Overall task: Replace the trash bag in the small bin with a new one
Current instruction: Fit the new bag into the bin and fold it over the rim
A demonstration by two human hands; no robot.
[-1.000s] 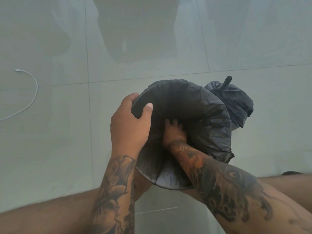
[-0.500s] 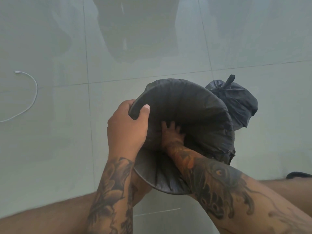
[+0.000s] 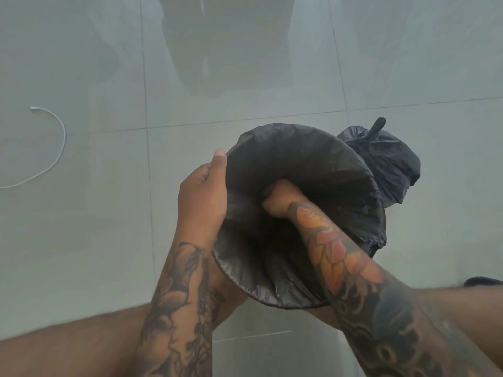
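I hold the small bin (image 3: pixel 377 213) tilted with its mouth toward me, above the tiled floor. A new black trash bag (image 3: pixel 313 164) lines it and folds over the rim. My left hand (image 3: pixel 201 197) grips the rim on the left side, thumb pointing up along the edge. My right hand (image 3: pixel 280 200) is deep inside the bag, pressed against the liner; its fingers are hidden. The old black bag (image 3: pixel 386 164), knotted at the top, lies on the floor just behind the bin to the right.
A white cable (image 3: pixel 58 156) curls on the floor at the far left. A dark object (image 3: pixel 484 281) peeks in at the right edge. My legs cross the bottom of the view. The glossy tiles reflect a dark shape at the top centre.
My right hand has pushed deeper and turned, so its fingers no longer show. My left thumb has lifted off the inside of the rim and now points up.
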